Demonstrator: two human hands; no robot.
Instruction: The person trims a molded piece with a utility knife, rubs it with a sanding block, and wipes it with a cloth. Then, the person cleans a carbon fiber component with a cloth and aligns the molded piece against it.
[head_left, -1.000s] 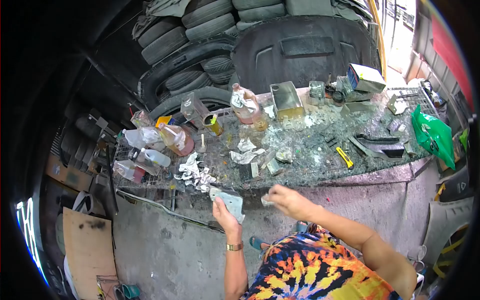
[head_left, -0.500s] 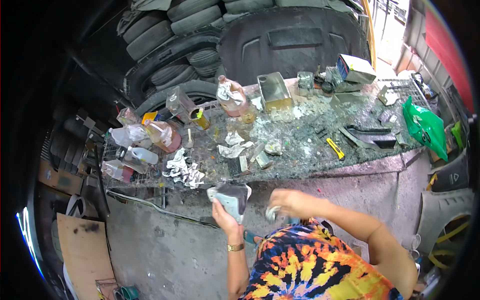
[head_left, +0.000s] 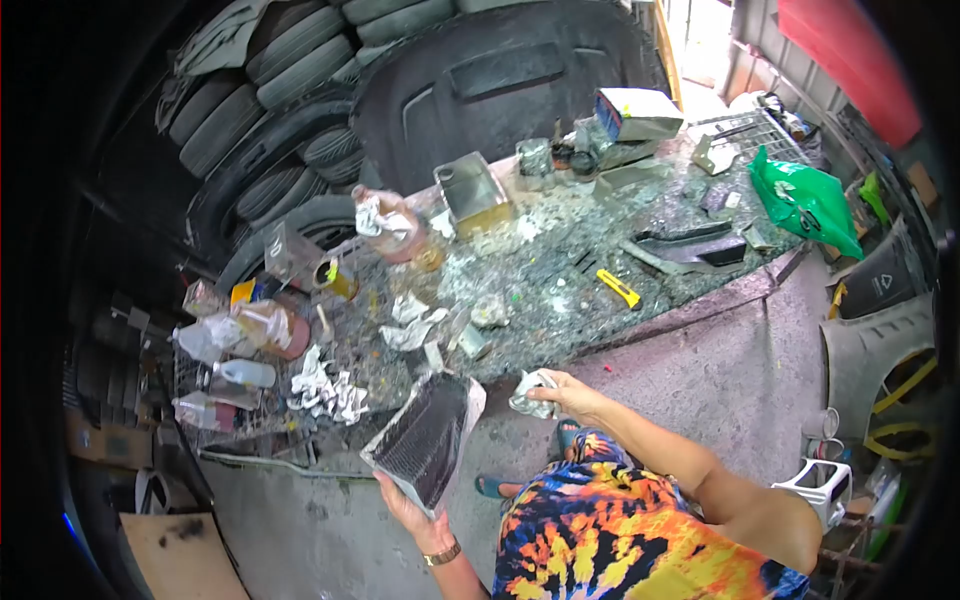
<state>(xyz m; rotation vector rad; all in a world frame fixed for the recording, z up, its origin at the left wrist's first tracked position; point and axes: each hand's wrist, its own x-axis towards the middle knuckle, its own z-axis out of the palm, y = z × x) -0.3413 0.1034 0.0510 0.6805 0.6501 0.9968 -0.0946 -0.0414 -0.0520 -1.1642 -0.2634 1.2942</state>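
A dark panel with a ribbed face and pale grey edges (head_left: 428, 435) is tilted up in front of me, its exact kind unclear. My left hand (head_left: 402, 506) grips it at the lower left edge, with the fingers mostly hidden behind it. To the right, my right hand (head_left: 564, 394) pinches a crumpled white rag (head_left: 531, 393); a gap separates the rag from the panel. Beyond the panel, a grey block (head_left: 474, 342) and crumpled white cloths (head_left: 412, 324) lie on the workbench (head_left: 560, 345).
Bottles and a jug of reddish liquid (head_left: 288, 330) crowd the bench's left end, near a wad of white rags (head_left: 328, 388). A yellow cutter (head_left: 618, 289), a dark trim piece (head_left: 692, 247) and a green bag (head_left: 805, 205) lie to the right. Tyres (head_left: 300, 45) are stacked behind.
The panel has turned so its dark ribbed face shows instead of its pale side. My right hand with the rag has moved closer to the panel. The head view has shifted right.
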